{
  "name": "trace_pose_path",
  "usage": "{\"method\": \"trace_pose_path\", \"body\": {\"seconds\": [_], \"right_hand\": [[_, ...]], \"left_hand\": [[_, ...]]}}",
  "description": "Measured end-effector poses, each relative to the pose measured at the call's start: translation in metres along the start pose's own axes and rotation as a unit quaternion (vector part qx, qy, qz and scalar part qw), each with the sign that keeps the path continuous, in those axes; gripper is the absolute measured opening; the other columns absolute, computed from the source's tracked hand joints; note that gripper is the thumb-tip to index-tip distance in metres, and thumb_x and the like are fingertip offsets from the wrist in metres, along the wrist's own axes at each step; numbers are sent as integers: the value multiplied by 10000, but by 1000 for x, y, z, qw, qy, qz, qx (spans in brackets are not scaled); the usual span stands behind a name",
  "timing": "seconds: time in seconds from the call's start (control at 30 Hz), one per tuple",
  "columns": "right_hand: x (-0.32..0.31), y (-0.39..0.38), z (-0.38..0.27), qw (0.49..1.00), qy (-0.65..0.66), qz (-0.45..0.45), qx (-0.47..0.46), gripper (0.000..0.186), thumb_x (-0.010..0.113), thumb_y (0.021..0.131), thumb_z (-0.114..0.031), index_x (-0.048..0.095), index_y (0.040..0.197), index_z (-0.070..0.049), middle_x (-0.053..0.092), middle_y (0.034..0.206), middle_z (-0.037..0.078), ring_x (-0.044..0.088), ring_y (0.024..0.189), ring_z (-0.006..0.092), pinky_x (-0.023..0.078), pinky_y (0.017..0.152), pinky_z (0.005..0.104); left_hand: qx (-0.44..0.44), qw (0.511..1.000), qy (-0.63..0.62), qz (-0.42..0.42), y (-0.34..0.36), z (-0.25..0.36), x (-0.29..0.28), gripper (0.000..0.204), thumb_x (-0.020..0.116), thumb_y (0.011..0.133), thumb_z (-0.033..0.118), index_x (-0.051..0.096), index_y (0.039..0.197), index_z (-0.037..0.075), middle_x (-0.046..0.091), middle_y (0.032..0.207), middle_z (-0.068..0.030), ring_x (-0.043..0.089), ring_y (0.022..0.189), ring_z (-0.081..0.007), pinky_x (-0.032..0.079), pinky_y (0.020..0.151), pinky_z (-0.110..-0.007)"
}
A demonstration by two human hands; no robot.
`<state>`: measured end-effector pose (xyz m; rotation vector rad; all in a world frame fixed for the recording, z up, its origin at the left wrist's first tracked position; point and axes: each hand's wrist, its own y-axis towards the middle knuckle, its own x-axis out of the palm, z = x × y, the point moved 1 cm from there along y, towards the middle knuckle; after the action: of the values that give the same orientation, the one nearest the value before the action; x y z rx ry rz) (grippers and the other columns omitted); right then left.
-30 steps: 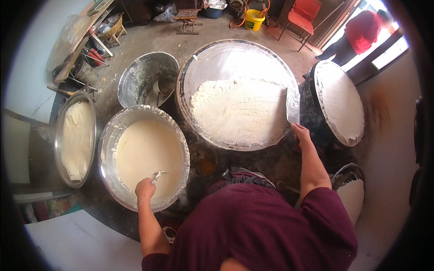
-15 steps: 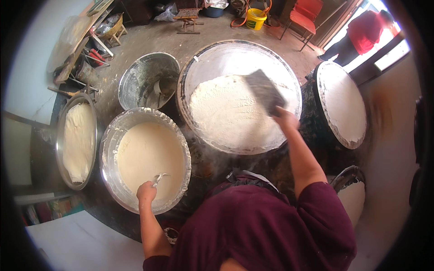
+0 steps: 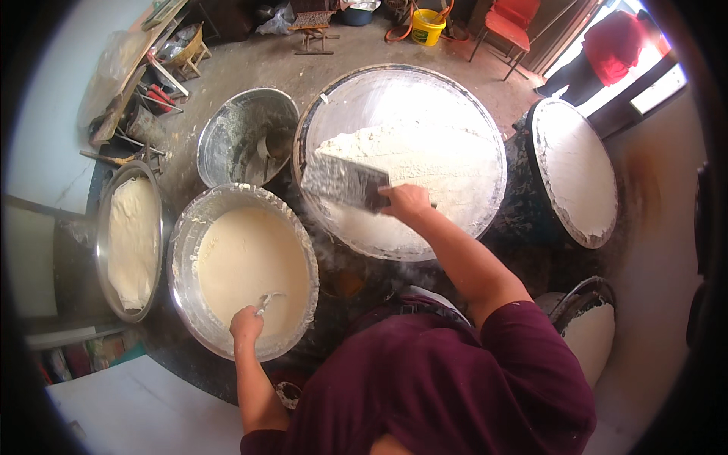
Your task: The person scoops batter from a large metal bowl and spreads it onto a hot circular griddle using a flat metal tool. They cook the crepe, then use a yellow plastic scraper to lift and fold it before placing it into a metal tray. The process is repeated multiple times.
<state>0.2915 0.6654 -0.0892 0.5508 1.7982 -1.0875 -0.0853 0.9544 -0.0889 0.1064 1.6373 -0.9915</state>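
Observation:
My right hand (image 3: 409, 201) grips a wide flat metal scraper (image 3: 345, 179), slightly blurred, over the left part of a large round metal griddle (image 3: 398, 91) spread with pale, uneven batter (image 3: 425, 159). My left hand (image 3: 247, 322) is closed on the handle of a metal ladle (image 3: 269, 299), which sits in a steel basin (image 3: 182, 265) of smooth cream-coloured batter, below and left of the griddle. Faint steam shows at the griddle's near edge.
Around me are an oval tray with dough (image 3: 130, 243), an empty-looking steel pot with a dipper (image 3: 227, 129), another coated griddle (image 3: 569, 159), a lower-right pot (image 3: 588, 341), a yellow bucket (image 3: 427, 32) and red chair (image 3: 506, 29). A person in red (image 3: 610, 49) bends at the doorway.
My right hand has swept the scraper leftward from the griddle's right edge to its left side. My left hand has stayed on the ladle.

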Motion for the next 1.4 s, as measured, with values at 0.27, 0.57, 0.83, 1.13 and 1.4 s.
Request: {"method": "trace_pose_path", "body": {"seconds": [0.27, 0.57, 0.83, 1.13, 1.4], "right_hand": [[-12, -76, 212, 910, 176, 211, 310, 580, 720, 711, -348, 540, 1221, -140, 658, 975, 118, 624, 914, 227, 466, 792, 343], [-13, -12, 59, 916, 402, -3, 1, 415, 699, 747, -269, 622, 1116, -95, 656, 897, 79, 583, 752, 145, 465, 717, 272], [-42, -1, 111, 976, 57, 203, 56, 344, 609, 780, -361, 583, 1077, -189, 647, 940, 50, 600, 907, 249, 467, 750, 378], [-20, -34, 185, 685, 698, 19, 208, 413, 707, 745, -310, 640, 1053, -43, 473, 563, -11, 397, 446, 105, 300, 397, 284], [-51, 49, 6, 997, -72, 34, -21, 472, 677, 729, -342, 567, 1178, -250, 655, 944, 88, 621, 869, 269, 483, 773, 371]], "left_hand": [[-12, 1000, -14, -8, -5, 0, 0, 251, 519, 729, 191, 637, 931, 100, 634, 913, -156, 594, 870, -351, 472, 734, -445], [1, 1000, -5, -8, 4, -4, 2, 242, 500, 721, 186, 636, 897, 90, 631, 909, -160, 588, 876, -359, 467, 748, -448], [-26, 1000, -9, -14, -1, 7, 1, 260, 520, 740, 195, 642, 953, 109, 636, 922, -148, 593, 887, -341, 472, 752, -435], [-40, 998, -50, -2, -8, -12, 8, 270, 507, 750, 199, 635, 970, 108, 631, 934, -155, 584, 900, -354, 461, 781, -436], [-11, 1000, 7, 4, 10, 4, 5, 236, 508, 745, 197, 641, 907, 87, 637, 902, -150, 594, 882, -346, 468, 764, -440]]}}
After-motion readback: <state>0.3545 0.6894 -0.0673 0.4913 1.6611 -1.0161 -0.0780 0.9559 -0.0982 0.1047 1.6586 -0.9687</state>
